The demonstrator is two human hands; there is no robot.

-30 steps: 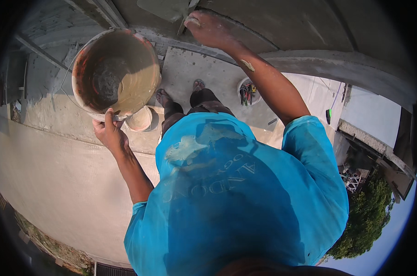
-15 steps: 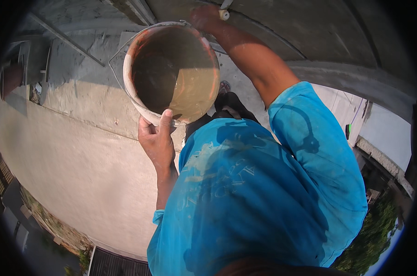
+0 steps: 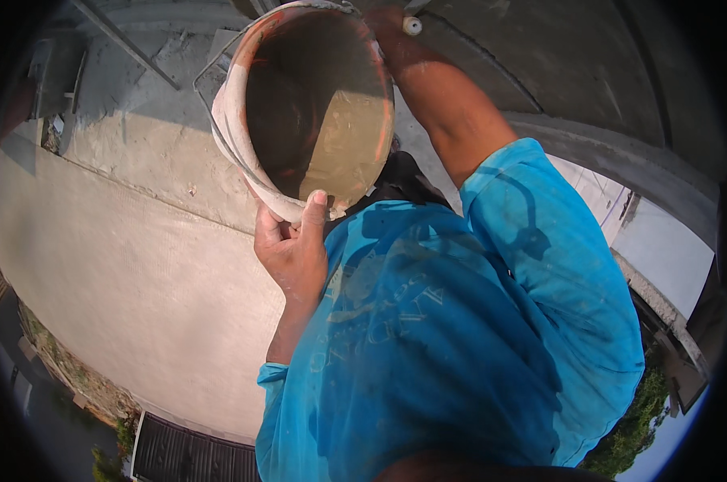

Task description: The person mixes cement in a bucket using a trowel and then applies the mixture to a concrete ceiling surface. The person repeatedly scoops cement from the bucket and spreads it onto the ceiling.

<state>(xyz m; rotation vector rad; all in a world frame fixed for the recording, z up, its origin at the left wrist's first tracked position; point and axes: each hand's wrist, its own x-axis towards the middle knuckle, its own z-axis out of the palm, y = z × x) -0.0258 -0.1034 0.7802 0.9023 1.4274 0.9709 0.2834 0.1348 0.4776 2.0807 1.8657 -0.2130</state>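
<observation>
A round bucket (image 3: 233, 120) with a pale, mortar-smeared outside and orange showing inside is held up in front of me, its mouth tilted toward me. Grey-brown wet mix (image 3: 347, 145) coats or fills part of its inside, half in shadow. My left hand (image 3: 293, 245) grips the near rim, thumb over the edge and fingers curled beneath. Beside the far right rim, in shade, is my right hand (image 3: 386, 26), closed around a tool whose round pale handle end (image 3: 412, 26) sticks out; its fingers are mostly hidden. A wire bail (image 3: 201, 84) hangs along the bucket's left side.
A dark grey plastered wall (image 3: 540, 56) rises at the right. Pale concrete flooring (image 3: 154, 241) spreads to the left, with a long bar (image 3: 126, 44) at the far left. A dark corrugated roof (image 3: 191, 450) shows low at the left, and greenery (image 3: 640, 418) at the lower right.
The bucket has shifted slightly right and toward the top of the view, tipping more on its side, with my left hand moving along on its rim. My right hand has moved slightly right.
</observation>
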